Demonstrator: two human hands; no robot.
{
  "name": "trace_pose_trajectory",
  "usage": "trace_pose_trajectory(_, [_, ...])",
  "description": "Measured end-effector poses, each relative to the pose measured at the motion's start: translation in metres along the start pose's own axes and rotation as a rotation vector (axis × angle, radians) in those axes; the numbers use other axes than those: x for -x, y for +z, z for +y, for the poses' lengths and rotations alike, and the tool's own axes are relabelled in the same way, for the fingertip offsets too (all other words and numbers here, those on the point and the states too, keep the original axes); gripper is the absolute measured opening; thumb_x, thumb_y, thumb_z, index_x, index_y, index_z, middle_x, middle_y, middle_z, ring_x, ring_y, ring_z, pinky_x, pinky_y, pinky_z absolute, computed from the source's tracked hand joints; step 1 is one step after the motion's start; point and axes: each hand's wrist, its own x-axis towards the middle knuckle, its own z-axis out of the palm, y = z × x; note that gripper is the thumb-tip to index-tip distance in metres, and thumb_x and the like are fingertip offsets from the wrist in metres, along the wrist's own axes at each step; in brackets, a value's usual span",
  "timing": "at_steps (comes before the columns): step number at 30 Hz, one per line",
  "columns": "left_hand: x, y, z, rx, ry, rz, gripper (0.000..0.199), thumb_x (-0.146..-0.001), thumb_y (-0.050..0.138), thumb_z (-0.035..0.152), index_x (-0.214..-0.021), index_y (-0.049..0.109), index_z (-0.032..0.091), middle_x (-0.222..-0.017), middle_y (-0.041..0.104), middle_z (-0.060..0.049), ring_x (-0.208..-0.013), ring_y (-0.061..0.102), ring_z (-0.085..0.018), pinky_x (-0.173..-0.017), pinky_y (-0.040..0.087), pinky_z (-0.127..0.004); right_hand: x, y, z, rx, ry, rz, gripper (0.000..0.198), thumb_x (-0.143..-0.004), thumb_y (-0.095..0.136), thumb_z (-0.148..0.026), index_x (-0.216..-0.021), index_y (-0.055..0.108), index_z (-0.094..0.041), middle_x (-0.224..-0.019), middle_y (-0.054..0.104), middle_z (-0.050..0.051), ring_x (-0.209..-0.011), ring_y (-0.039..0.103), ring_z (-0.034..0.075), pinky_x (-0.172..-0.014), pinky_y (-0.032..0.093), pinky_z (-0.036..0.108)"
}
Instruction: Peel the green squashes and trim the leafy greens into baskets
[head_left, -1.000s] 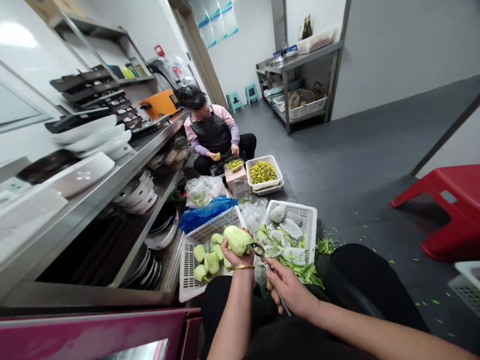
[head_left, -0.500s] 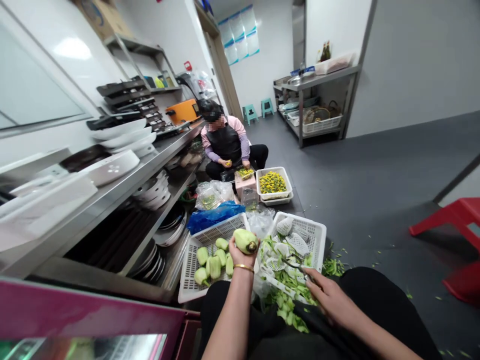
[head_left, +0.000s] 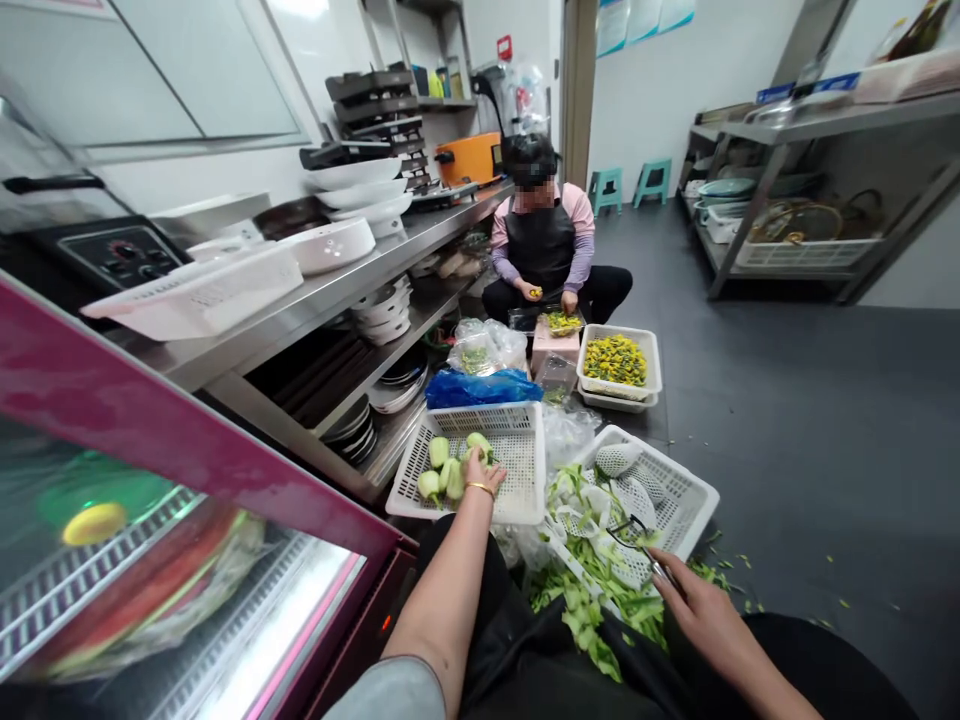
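Observation:
My left hand (head_left: 486,474) reaches into a white plastic basket (head_left: 529,490), fingers spread, touching or just beside a peeled pale green melon (head_left: 478,443). Several other peeled melons (head_left: 450,478) lie bunched at the left side of that basket. In my right hand (head_left: 705,598) is a peeler (head_left: 654,562) with a dark, loop-shaped head, held over a second white basket (head_left: 694,495). Green peelings (head_left: 592,600) and white foam net sleeves (head_left: 636,500) fill much of this second basket, and peelings spill over its near edge.
Across from me a person (head_left: 544,240) crouches, handling yellow flowers beside a white basket of them (head_left: 615,362). Blue plastic (head_left: 484,388) lies behind the melon basket. Left stand a steel shelf (head_left: 300,310) with dishes and a glass-fronted cabinet (head_left: 225,450).
My left hand has lowered the melon into the left basket and its fingers have spread. My right hand still holds the peeler. The view has swung to the left.

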Motion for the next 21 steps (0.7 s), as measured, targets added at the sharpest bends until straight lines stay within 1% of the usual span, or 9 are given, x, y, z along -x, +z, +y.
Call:
trace_pose_trajectory(3, [0.009, 0.000, -0.038, -0.211, 0.008, -0.087, 0.025, -0.076, 0.056, 0.037, -0.093, 0.047, 0.020, -0.079, 0.057, -0.001, -0.056, 0.058, -0.014, -0.056, 0.049, -0.029, -0.012, -0.005, 0.007, 0.020, 0.027, 0.032, 0.044, -0.077, 0.040, -0.051, -0.105, 0.061, -0.024, -0.100, 0.070, 0.008, -0.093, 0.066, 0.026, -0.077, 0.053, 0.032])
trace_pose_trajectory(5, [0.021, -0.001, -0.071, -0.393, -0.052, -0.196, 0.022, -0.070, 0.061, 0.034, -0.082, 0.052, 0.018, -0.066, 0.058, -0.002, -0.051, 0.059, -0.018, -0.052, 0.049, -0.033, -0.022, -0.008, 0.019, 0.047, 0.082, 0.039, 0.045, -0.076, 0.040, -0.052, -0.105, 0.061, -0.024, -0.094, 0.072, 0.008, -0.086, 0.067, 0.026, -0.071, 0.053, 0.031])
trace_pose_trajectory(7, [0.031, -0.003, -0.100, -0.593, -0.102, -0.309, 0.022, -0.057, 0.073, 0.025, -0.066, 0.055, 0.017, -0.052, 0.054, 0.000, -0.044, 0.056, -0.021, -0.052, 0.049, -0.040, -0.030, -0.008, 0.035, 0.091, 0.146, 0.038, 0.045, -0.076, 0.039, -0.052, -0.103, 0.062, -0.024, -0.086, 0.072, 0.008, -0.079, 0.068, 0.027, -0.067, 0.053, 0.032])
trace_pose_trajectory(9, [0.035, -0.007, -0.118, -0.770, -0.074, -0.391, 0.027, -0.041, 0.078, 0.010, -0.054, 0.055, 0.019, -0.044, 0.047, 0.004, -0.046, 0.055, -0.021, -0.062, 0.050, -0.044, -0.036, -0.003, 0.051, 0.146, 0.187, 0.023, 0.041, -0.074, 0.039, -0.049, -0.096, 0.063, -0.024, -0.080, 0.072, 0.008, -0.075, 0.068, 0.028, -0.065, 0.053, 0.034])
trace_pose_trajectory(12, [0.030, -0.009, -0.122, -0.970, 0.060, -0.442, 0.034, -0.033, 0.074, -0.001, -0.046, 0.054, 0.023, -0.041, 0.035, 0.008, -0.062, 0.057, -0.024, -0.083, 0.045, -0.045, -0.036, 0.011, 0.068, 0.199, 0.179, -0.045, 0.037, -0.075, 0.038, -0.045, -0.094, 0.063, -0.024, -0.082, 0.072, 0.009, -0.078, 0.068, 0.029, -0.067, 0.052, 0.035])
trace_pose_trajectory(15, [0.021, -0.005, -0.117, -1.127, 0.132, -0.493, 0.030, -0.037, 0.073, 0.004, -0.046, 0.053, 0.025, -0.042, 0.030, 0.008, -0.076, 0.058, -0.028, -0.090, 0.039, -0.045, -0.032, 0.019, 0.070, 0.236, 0.176, -0.149, 0.043, -0.080, 0.033, -0.041, -0.106, 0.059, -0.019, -0.094, 0.071, 0.013, -0.088, 0.067, 0.028, -0.074, 0.050, 0.035])
trace_pose_trajectory(17, [0.020, -0.002, -0.119, -1.212, 0.134, -0.564, 0.025, -0.041, 0.075, 0.010, -0.050, 0.057, 0.025, -0.043, 0.035, 0.006, -0.079, 0.058, -0.028, -0.089, 0.039, -0.044, -0.029, 0.018, 0.065, 0.289, 0.214, -0.229, 0.044, -0.083, 0.032, -0.036, -0.113, 0.055, -0.013, -0.098, 0.069, 0.016, -0.092, 0.065, 0.029, -0.077, 0.049, 0.034])
trace_pose_trajectory(19, [0.025, -0.005, -0.129, -1.273, 0.107, -0.663, 0.021, -0.045, 0.076, 0.017, -0.059, 0.063, 0.024, -0.046, 0.043, 0.005, -0.078, 0.058, -0.027, -0.087, 0.040, -0.041, -0.029, 0.014, 0.059, 0.332, 0.253, -0.280, 0.043, -0.084, 0.034, -0.030, -0.118, 0.051, -0.011, -0.100, 0.069, 0.016, -0.094, 0.065, 0.028, -0.079, 0.047, 0.032])
trace_pose_trajectory(21, [0.036, -0.018, -0.142, -1.324, 0.038, -0.863, 0.023, -0.046, 0.078, 0.021, -0.067, 0.069, 0.023, -0.055, 0.056, 0.003, -0.077, 0.059, -0.024, -0.085, 0.042, -0.037, -0.029, 0.009, 0.054, 0.338, 0.274, -0.281, 0.042, -0.085, 0.035, -0.026, -0.121, 0.049, -0.011, -0.103, 0.068, 0.016, -0.096, 0.064, 0.026, -0.080, 0.046, 0.030])
